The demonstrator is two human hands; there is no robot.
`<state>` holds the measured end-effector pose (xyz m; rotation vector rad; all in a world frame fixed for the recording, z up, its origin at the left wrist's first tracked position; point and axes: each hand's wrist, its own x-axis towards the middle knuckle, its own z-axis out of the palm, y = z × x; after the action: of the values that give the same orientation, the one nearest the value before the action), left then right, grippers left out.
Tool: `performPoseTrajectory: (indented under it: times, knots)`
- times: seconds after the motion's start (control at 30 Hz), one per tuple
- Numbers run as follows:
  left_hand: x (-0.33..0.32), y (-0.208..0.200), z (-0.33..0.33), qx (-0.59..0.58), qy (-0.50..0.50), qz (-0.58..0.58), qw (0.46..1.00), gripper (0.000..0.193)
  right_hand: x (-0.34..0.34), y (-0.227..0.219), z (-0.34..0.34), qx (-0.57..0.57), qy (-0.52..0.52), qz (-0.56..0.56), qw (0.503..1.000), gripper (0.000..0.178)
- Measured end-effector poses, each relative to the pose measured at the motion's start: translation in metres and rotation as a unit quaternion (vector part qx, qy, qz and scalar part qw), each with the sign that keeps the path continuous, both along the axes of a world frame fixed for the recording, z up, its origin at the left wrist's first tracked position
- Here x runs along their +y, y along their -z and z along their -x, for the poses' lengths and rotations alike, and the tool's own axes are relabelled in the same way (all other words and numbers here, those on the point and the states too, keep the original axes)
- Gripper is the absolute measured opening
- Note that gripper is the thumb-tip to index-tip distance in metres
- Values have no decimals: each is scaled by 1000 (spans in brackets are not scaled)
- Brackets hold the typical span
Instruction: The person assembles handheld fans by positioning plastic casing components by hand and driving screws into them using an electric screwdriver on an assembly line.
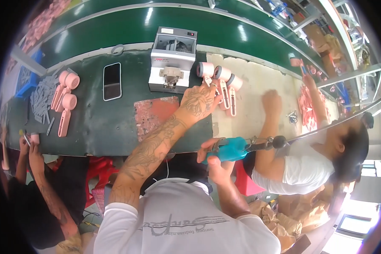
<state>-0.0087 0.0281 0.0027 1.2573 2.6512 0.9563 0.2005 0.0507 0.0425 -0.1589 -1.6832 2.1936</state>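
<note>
My tattooed left hand (197, 101) reaches over the table just right of the grey-and-white screw feeder (170, 63). Its fingers close around the handle of a pink hair-dryer-shaped housing (206, 69), whose round head has a grey rim. Two similar pink housings (223, 94) with slotted handles lie side by side to its right. Nearer my body, my right hand (218, 166) is wrapped round a teal power screwdriver (232, 149). The tool lies sideways, and a cable or hose leads off it to the right. The screwdriver's tip is hidden by my fingers.
A phone (112, 81) lies left of the feeder. Several pink housings (66, 106) and a pile of grey strips (43, 95) sit farther left. Co-workers sit close on both sides; the right one's forearm (270, 114) rests over the table. A green conveyor (131, 27) runs behind.
</note>
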Motion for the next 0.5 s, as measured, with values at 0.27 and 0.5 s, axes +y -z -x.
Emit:
performPoseTrajectory:
  times: [0.27,0.5]
  knots:
    - [-1,6,-5,102,40,-6,994,36,9,4,6,-3,7,-19,1000,55]
    - [-124,-48,-46,-20,83,37,996,39,9,5,25,-34,46,-96,994,70]
